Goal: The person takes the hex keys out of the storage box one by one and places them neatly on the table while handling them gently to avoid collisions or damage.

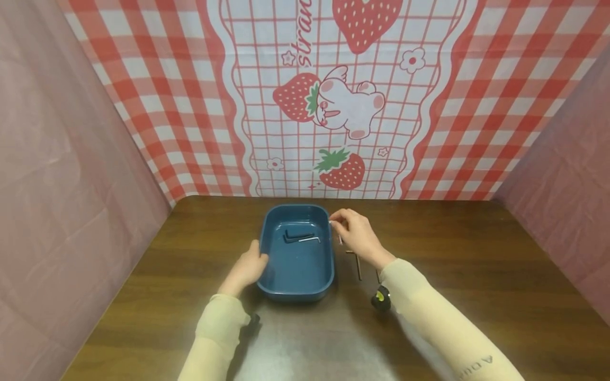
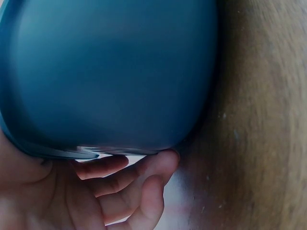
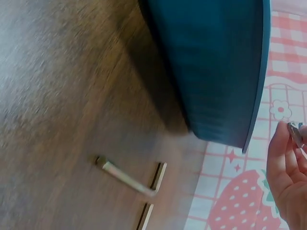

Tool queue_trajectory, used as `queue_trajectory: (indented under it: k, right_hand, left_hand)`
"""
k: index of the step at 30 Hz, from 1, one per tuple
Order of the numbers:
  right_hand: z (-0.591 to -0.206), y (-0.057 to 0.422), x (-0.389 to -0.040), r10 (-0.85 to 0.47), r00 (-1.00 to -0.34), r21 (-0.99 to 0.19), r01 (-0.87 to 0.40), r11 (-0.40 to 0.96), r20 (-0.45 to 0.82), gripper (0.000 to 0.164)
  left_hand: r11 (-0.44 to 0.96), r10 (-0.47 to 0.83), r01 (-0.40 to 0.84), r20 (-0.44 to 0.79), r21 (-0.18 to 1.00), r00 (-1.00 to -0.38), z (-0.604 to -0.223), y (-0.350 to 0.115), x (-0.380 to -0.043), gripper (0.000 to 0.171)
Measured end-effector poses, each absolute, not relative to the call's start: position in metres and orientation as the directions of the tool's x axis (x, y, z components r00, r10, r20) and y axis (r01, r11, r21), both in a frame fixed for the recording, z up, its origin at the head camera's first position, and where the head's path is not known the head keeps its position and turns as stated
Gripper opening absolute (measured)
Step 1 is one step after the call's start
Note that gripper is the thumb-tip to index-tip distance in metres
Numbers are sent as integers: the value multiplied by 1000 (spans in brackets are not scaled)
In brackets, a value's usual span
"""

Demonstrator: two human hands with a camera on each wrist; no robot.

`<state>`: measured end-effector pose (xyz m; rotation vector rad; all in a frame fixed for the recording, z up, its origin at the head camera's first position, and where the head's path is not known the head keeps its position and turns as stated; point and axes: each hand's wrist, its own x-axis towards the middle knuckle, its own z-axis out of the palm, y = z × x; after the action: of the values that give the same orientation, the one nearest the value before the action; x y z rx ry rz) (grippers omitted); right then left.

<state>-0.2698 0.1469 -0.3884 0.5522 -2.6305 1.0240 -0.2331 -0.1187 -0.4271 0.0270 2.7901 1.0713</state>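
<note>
A deep blue tray (image 1: 297,272) stands on the table, with black hex keys (image 1: 290,238) and a silver hex key (image 1: 310,239) lying inside. My left hand (image 1: 248,266) grips its left side, the thumb at the rim and the fingers (image 2: 160,165) bent against the outer wall. Just beyond the tray's right rim, my right hand (image 1: 359,235) pinches a small silver hex key (image 3: 295,134) between thumb and fingertips; most of that key is hidden by the hand. Below this hand, a brass-coloured hex key (image 1: 359,266) lies on the tabletop.
Another brass-coloured key (image 3: 145,216) lies near the first, partly covered by my right forearm in the head view. The brown wooden table (image 1: 190,296) meets a strawberry-print cloth (image 1: 200,106) at its back edge. Pink curtains (image 1: 62,185) hang at both sides.
</note>
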Motion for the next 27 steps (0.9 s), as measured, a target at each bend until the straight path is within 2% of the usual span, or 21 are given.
queue_trajectory:
  k: [12, 20, 27]
  right_hand:
    - [-392, 168, -266, -215, -919, -632, -385, 673, 331, 14]
    - [-400, 183, -267, -192, -916, -576, -374, 727, 353, 12]
    - [-409, 198, -268, -173, -931, -574, -336, 747, 320, 12]
  left_hand:
    - [743, 74, -38, -139, 669, -988, -426, -118, -233, 53]
    - [738, 76, -44, -148, 673, -986, -425, -119, -233, 52]
    - [737, 75, -49, -154, 674, -985, -425, -118, -233, 53]
